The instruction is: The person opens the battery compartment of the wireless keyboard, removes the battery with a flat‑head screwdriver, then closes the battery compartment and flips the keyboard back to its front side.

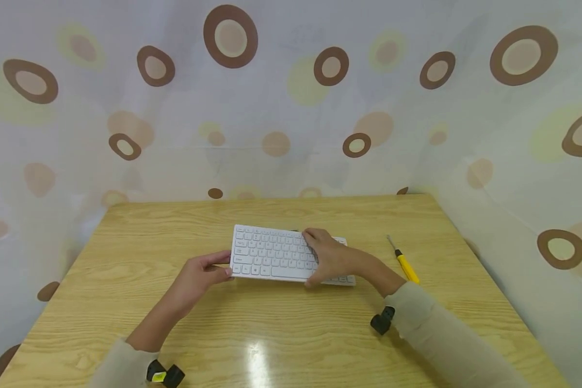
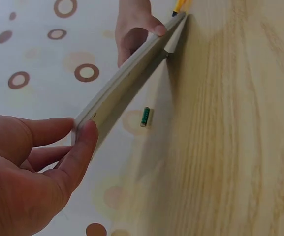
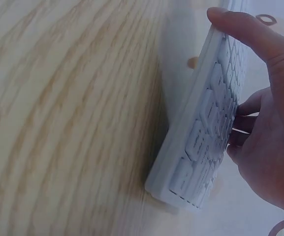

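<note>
A white keyboard [image 1: 271,253], keys up, is held between my two hands over the middle of the table. My left hand [image 1: 202,275] pinches its left end between thumb and fingers. Across the right part lies my right hand [image 1: 332,257], gripping it with the thumb on the near long edge and fingers towards the far edge. The left wrist view shows the keyboard [image 2: 127,81] edge-on, its left end raised off the table. A small green battery [image 2: 145,117] lies beyond it. From the right wrist, the keyboard's right end [image 3: 181,167] appears low, at or near the tabletop.
A screwdriver [image 1: 403,263] with a yellow handle lies on the wooden table [image 1: 291,328], right of the keyboard. A pale curtain-like sheet [image 1: 281,108] with brown rings stands behind the table and along its sides. Each wrist carries a small black camera.
</note>
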`<state>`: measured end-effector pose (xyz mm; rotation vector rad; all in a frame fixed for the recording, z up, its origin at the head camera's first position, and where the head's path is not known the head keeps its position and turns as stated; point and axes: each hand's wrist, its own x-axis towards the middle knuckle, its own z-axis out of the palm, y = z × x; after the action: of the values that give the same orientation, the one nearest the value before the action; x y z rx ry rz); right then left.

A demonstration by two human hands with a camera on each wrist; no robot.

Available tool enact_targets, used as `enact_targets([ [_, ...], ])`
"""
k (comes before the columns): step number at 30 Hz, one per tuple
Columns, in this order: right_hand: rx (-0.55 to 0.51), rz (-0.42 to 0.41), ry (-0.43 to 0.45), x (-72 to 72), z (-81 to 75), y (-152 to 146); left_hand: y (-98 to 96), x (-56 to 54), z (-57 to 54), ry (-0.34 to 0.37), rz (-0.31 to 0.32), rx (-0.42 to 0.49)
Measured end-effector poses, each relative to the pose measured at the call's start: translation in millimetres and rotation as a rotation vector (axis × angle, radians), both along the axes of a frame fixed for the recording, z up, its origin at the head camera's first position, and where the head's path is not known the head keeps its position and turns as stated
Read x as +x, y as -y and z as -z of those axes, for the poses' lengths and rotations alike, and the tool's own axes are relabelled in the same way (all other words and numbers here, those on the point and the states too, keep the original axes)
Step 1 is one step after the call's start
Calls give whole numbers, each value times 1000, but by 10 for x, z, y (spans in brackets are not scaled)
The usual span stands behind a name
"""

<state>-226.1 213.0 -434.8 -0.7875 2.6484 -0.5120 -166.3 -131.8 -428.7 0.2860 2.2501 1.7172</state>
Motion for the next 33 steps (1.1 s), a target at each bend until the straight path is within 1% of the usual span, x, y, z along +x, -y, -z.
enact_targets([
  [5,46,-37,-8,-29,14,36,-1,-18,129,17,-26,-62],
  [10,74,-46,3,-57,39,66,18,-48,257,31,-24,-79],
  [13,100,-47,3,-72,69,78,25,-66,315,39,-24,-93],
  [19,121,-51,-7,-82,95,104,33,-95,374,29,20,-129],
  [22,133,-59,-22,-90,98,128,36,-103,394,33,5,-146],
  [25,139,-62,-35,-86,101,137,31,-107,413,36,-12,-138],
  [29,144,-48,-33,-70,116,123,8,-117,437,24,-18,-139],
  [33,130,-48,-28,-75,143,116,2,-113,459,29,-41,-150],
])
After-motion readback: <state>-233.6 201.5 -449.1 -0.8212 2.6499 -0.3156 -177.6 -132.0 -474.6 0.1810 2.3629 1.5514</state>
